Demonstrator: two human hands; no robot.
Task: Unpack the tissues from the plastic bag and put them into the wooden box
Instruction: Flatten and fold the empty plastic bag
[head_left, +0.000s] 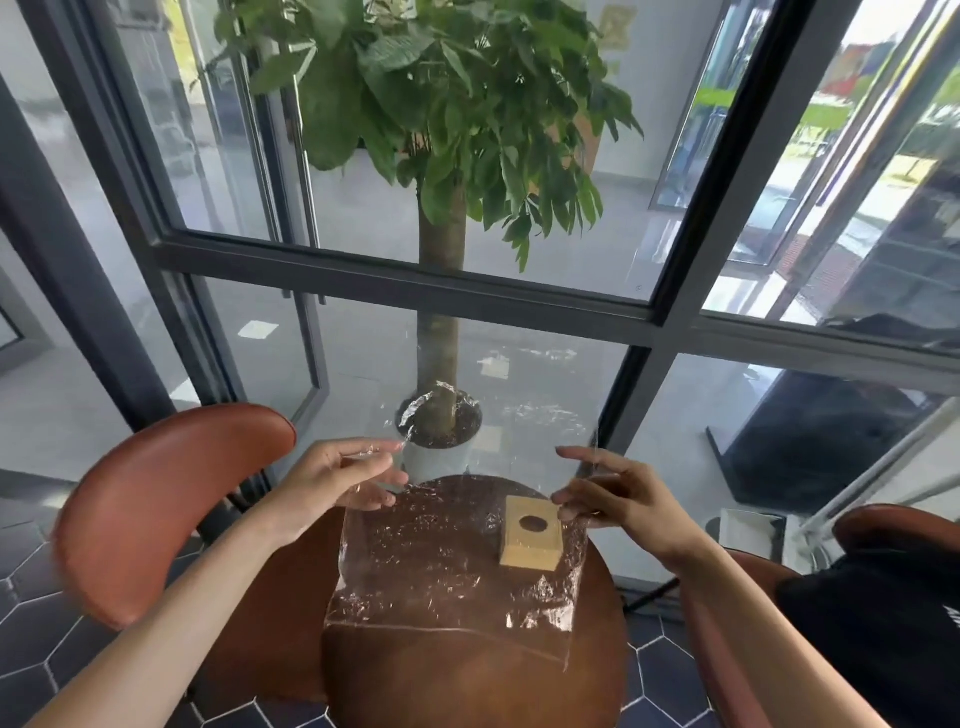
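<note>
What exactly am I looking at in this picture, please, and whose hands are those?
There is no machine here: a person wears a camera on the head, looking down at their own bare hands. The left hand and right hand each pinch an edge of a clear plastic bag, holding it up over a small round wooden table. A wooden box with a round hole on top shows through the plastic. No tissues are visible. Beyond stand a brown chair and a potted tree.
</note>
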